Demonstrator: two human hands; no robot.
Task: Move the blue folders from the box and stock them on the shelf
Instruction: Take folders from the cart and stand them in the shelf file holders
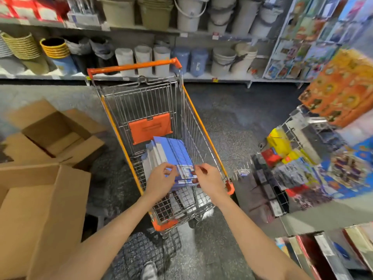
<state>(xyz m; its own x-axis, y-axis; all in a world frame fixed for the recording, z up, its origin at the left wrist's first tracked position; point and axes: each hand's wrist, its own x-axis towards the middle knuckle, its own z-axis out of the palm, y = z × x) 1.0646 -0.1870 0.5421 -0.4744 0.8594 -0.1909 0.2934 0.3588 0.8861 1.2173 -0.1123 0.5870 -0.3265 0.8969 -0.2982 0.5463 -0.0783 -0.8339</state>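
A stack of blue folders (pixel 171 152) with grey spines lies inside a wire shopping cart (pixel 141 102) with orange trim. My left hand (pixel 161 179) grips the near left edge of the top folders, fingers curled over them. From the right, my right hand (pixel 209 178) pinches the near end, beside a white label (pixel 184 171). Stationery fills a shelf (pixel 327 253) at the lower right.
Open cardboard boxes (pixel 54 134) (pixel 40 209) stand on the floor to the left. Buckets and baskets (pixel 222 57) line the far shelves. A wire rack of packaged goods (pixel 286 164) juts out on the right. Speckled floor shows between cart and rack.
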